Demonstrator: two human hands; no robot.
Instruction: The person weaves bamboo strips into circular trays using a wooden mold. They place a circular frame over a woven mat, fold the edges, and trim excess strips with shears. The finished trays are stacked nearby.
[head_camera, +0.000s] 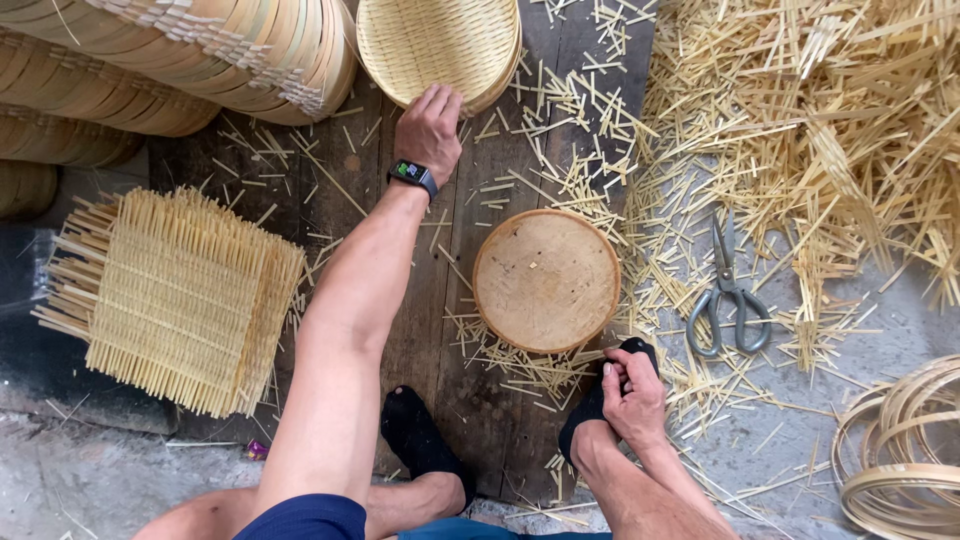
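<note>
Right hand (632, 392) seemingly over foot (600, 400)

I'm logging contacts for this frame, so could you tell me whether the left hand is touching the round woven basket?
Touching: the head view shows the left hand with its fingertips on the lower rim of the round woven basket.

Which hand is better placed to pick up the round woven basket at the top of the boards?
Left. The left hand already rests on the rim of the woven basket, arm stretched forward. The right hand is back at the sock-covered foot, far from it.
</note>
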